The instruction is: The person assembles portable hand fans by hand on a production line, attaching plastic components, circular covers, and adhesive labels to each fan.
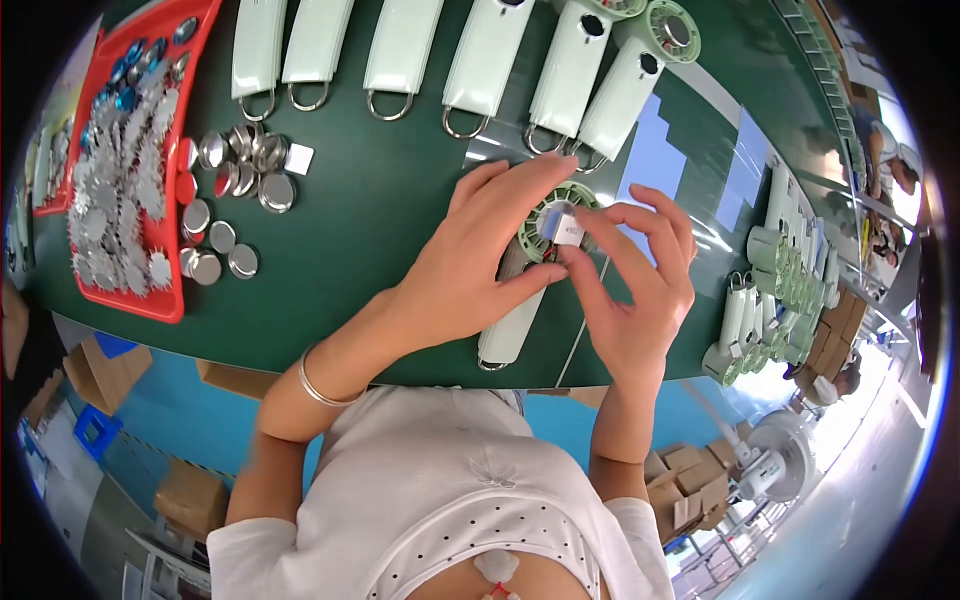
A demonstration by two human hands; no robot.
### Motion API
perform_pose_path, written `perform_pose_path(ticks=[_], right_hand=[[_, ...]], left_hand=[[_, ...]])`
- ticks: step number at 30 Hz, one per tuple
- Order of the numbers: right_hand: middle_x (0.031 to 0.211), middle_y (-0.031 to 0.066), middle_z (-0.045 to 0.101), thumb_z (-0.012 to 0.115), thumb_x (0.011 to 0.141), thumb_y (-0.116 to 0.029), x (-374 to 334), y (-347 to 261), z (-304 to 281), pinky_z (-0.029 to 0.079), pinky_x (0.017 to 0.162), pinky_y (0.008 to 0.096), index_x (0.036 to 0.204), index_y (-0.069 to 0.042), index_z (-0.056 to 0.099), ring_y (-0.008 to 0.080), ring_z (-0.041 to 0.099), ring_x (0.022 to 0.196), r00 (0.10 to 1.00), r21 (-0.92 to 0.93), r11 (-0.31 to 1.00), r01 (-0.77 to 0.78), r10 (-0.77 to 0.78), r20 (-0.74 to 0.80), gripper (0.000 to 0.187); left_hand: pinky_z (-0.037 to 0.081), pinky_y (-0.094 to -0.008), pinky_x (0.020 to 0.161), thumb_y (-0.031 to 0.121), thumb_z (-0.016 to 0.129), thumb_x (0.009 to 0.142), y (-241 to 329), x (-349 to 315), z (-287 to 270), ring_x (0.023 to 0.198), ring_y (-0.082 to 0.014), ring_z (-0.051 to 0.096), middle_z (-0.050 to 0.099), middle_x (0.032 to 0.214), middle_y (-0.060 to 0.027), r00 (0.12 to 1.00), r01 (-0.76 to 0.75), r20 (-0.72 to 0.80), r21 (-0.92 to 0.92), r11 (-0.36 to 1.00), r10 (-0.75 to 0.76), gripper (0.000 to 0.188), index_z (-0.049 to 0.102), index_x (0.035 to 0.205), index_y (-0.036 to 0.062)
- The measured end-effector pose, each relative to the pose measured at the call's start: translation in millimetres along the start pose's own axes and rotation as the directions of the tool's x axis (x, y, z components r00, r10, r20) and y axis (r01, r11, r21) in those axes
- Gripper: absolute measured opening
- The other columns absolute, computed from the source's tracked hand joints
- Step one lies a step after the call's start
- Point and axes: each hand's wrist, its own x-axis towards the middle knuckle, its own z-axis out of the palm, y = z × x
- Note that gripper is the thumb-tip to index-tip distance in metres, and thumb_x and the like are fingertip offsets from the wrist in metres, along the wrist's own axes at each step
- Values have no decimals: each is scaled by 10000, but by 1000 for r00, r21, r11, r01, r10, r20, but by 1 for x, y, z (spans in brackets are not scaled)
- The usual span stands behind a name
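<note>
A pale green handheld fan [512, 328] lies on the green table in front of me, its round ribbed head away from me and its handle pointing toward me. My left hand [455, 262] curls around the left side of that head, with thumb and fingers closed on its rim. Over the middle of the head, a small white square piece with print [568, 231] stands tilted. My right hand [640, 275] pinches this piece at its right edge between thumb and fingertips, the other fingers raised. Part of the fan's head is hidden behind my hands.
Several similar fans [490, 60] lie in a row along the far side. A red tray [165, 300] of silver toothed discs stands left, beside loose silver round caps [277, 192] and a white square [299, 158]. More fan bodies [770, 265] crowd the right edge.
</note>
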Motion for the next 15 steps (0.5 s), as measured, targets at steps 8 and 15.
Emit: perform_pose_path(ticks=[8, 15], right_hand=[[973, 46, 644, 833, 621, -37, 2, 5, 1, 477, 899, 414, 974, -74, 779, 305, 588, 1121, 999, 6, 1000, 6, -7, 51, 359], [931, 13, 627, 838, 627, -81, 1, 8, 6, 444, 917, 412, 927, -109, 778, 283, 594, 1081, 1000, 33, 999, -2, 2, 25, 307]], left_hand=[[316, -423, 1137, 88, 774, 768, -2, 1, 4, 1297, -262, 524, 538, 1438, -85, 1000, 2, -29, -1, 1000, -2, 719, 487, 1428, 82], [322, -419, 1133, 88, 778, 766, -4, 0, 8, 1300, -256, 526, 545, 1432, -79, 999, -11, -47, -8, 1000, 11, 710, 501, 1420, 92]])
